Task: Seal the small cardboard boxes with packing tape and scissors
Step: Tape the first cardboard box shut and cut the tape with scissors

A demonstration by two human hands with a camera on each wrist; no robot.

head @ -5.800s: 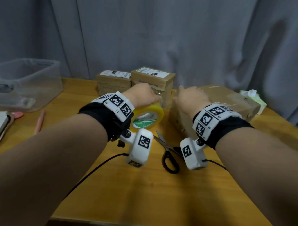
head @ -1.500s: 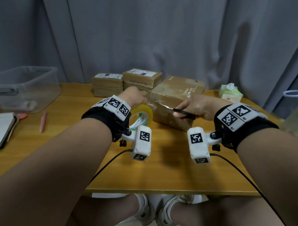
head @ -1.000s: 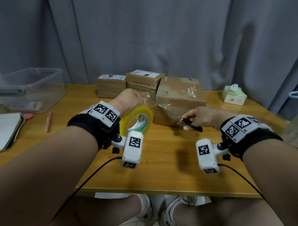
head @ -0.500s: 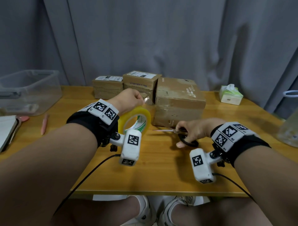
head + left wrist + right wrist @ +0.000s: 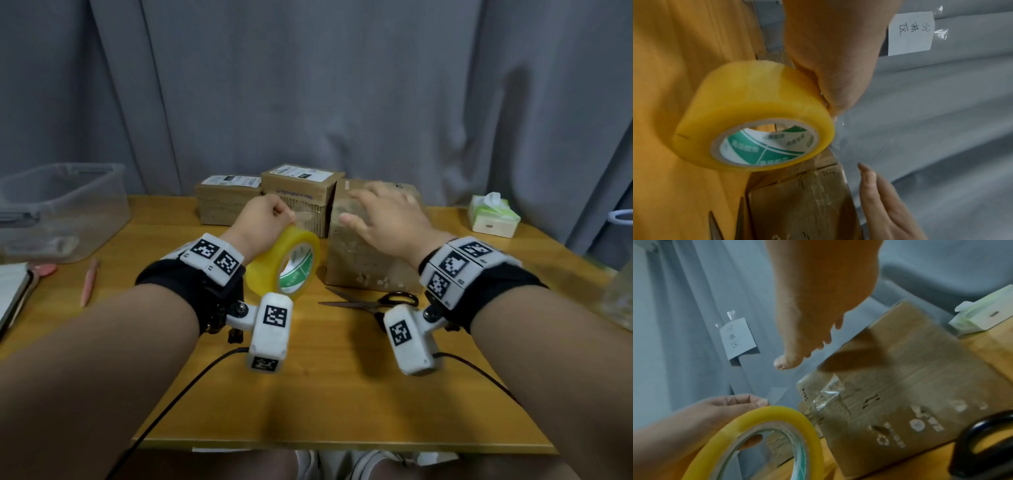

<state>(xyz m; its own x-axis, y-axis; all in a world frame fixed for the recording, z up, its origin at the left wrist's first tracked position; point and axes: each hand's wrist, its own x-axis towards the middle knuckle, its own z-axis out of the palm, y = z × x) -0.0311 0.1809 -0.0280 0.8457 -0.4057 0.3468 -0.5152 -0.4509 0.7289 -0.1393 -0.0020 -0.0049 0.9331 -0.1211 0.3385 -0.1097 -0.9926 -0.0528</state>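
My left hand [image 5: 274, 216] grips the yellow tape roll [image 5: 284, 263] upright just above the table, thumb on its rim and a finger through the core. A short clear loose end [image 5: 840, 129] sticks out by the fingertips. To its right stands a large worn cardboard box [image 5: 363, 263] with clear tape [image 5: 828, 395] stuck at its near left corner. My right hand [image 5: 376, 212] is open with fingers spread over the box's top; contact is unclear. The black-handled scissors [image 5: 373, 301] lie on the table before the box. Two smaller labelled boxes [image 5: 227, 204] [image 5: 298, 192] stand behind.
A clear plastic bin [image 5: 58, 205] sits at the far left, with a pink pen [image 5: 89, 281] and a notebook [image 5: 10, 294] nearer. A tissue pack [image 5: 493, 216] lies at the back right, a clear bottle [image 5: 620, 294] at the right edge. Grey curtain behind.
My right hand has laid the scissors on the table in front of the big box and risen, open, over the box's top. The left hand still holds the tape roll.
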